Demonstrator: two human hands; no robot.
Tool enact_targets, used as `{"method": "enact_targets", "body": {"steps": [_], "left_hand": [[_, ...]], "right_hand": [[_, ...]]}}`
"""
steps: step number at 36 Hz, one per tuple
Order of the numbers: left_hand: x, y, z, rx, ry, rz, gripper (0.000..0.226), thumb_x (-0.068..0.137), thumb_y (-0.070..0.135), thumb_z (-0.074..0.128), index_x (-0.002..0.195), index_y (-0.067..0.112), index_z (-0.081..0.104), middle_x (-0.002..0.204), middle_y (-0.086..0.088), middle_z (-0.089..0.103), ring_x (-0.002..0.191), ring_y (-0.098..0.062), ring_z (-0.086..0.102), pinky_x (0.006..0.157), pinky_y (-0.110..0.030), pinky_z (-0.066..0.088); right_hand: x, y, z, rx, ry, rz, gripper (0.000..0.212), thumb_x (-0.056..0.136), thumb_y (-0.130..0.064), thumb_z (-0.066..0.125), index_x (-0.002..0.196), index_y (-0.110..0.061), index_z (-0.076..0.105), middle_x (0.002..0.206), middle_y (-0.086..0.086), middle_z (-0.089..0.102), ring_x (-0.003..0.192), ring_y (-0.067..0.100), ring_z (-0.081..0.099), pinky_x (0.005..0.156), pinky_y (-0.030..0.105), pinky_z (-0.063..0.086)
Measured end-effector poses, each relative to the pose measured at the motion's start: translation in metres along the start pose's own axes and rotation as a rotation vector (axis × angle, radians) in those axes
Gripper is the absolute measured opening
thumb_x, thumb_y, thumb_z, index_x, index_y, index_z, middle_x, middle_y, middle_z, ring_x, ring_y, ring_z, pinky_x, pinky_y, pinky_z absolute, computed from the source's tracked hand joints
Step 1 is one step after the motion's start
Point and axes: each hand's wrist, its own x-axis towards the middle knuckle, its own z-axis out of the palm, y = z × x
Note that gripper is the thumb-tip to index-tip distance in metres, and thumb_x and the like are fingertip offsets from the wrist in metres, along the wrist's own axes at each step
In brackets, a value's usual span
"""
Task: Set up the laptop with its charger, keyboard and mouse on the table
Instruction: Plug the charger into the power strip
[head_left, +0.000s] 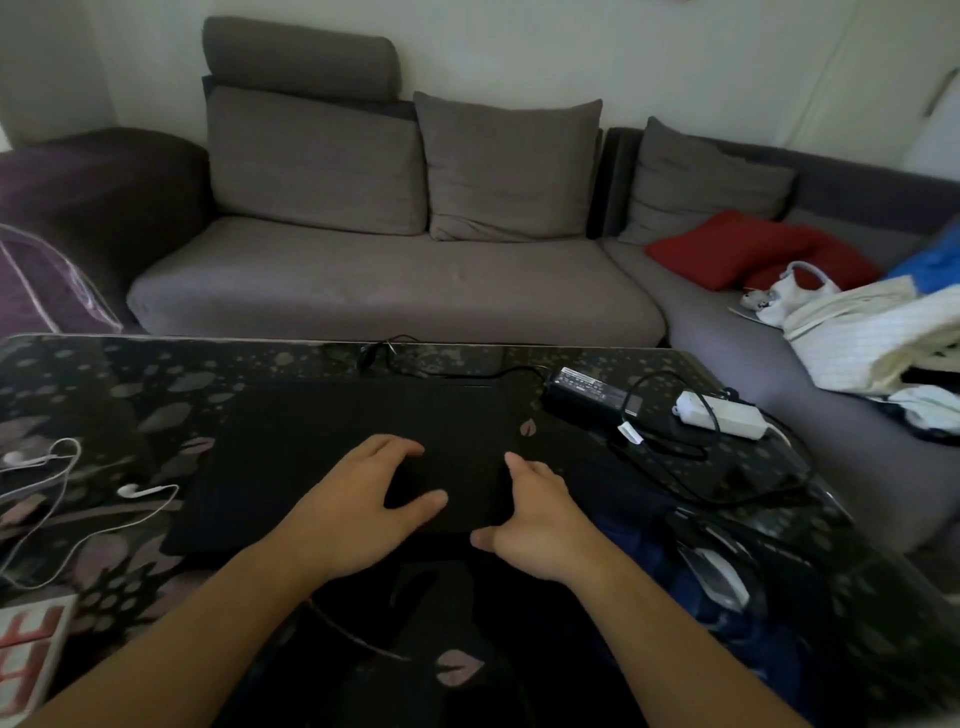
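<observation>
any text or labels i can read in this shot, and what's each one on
No text here can be read for certain.
Charger brick: a white label with printed lines, too small and blurred to read.
Cable tag: small white tag, print unreadable.
Box at the lower left edge: large red shapes on white, maybe letters, cut off and blurred.
Laptop lid: no visible marking.

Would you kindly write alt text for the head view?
Two bare hands, left hand and right hand, rest at the near edge of a closed black laptop on a dark floral table; a black charger brick lies to its right.
</observation>
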Motion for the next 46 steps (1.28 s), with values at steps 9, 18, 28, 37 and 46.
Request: {"method": "enact_targets", "body": {"steps": [9, 18, 28, 37, 46], "left_hand": [[0.032, 0.069, 0.043, -0.069, 0.037, 0.141, 0.030, 0.103, 0.035, 0.061, 0.133, 0.030, 0.063, 0.127, 0.014, 0.058, 0.111, -0.001, 0.057, 0.095, -0.021, 0.045], [0.079, 0.152, 0.107, -0.098, 0.051, 0.212, 0.020, 0.101, 0.025, 0.064, 0.120, 0.029, 0.064, 0.113, 0.011, 0.060, 0.096, -0.004, 0.060, 0.089, -0.025, 0.052], [0.121, 0.224, 0.176, -0.072, -0.029, 0.372, 0.027, 0.105, 0.018, 0.053, 0.125, 0.024, 0.070, 0.119, 0.009, 0.062, 0.107, -0.007, 0.060, 0.094, -0.022, 0.050], [0.154, 0.235, 0.210, -0.004, -0.082, 0.263, 0.028, 0.105, 0.025, 0.053, 0.125, 0.025, 0.072, 0.129, 0.005, 0.057, 0.111, -0.011, 0.059, 0.093, -0.022, 0.046], [0.171, 0.242, 0.206, -0.016, 0.007, 0.264, 0.024, 0.102, 0.021, 0.054, 0.110, 0.029, 0.075, 0.111, 0.009, 0.069, 0.093, -0.008, 0.067, 0.084, -0.031, 0.061]], "right_hand": [[-0.012, 0.026, -0.029, 0.049, 0.111, -0.084, 0.073, 0.087, -0.027, 0.080, 0.153, -0.021, 0.049, 0.151, 0.002, 0.052, 0.139, 0.023, 0.052, 0.110, 0.036, 0.050], [-0.030, 0.101, -0.083, 0.205, 0.394, 0.053, 0.047, 0.082, 0.002, 0.060, 0.122, -0.020, 0.071, 0.117, -0.002, 0.072, 0.110, 0.014, 0.065, 0.097, 0.029, 0.055], [-0.043, 0.257, -0.154, 0.120, 0.492, 0.504, 0.027, 0.091, -0.008, 0.056, 0.116, -0.013, 0.066, 0.122, 0.013, 0.066, 0.105, 0.032, 0.059, 0.093, 0.035, 0.049], [-0.008, 0.277, -0.151, -0.019, 0.461, 0.476, 0.034, 0.088, -0.024, 0.064, 0.116, -0.010, 0.052, 0.119, 0.013, 0.057, 0.102, 0.033, 0.059, 0.081, 0.039, 0.049], [0.076, 0.289, -0.201, -0.092, 0.602, 0.294, 0.033, 0.096, -0.007, 0.050, 0.129, 0.000, 0.052, 0.140, 0.022, 0.052, 0.130, 0.043, 0.049, 0.106, 0.048, 0.042]]}}
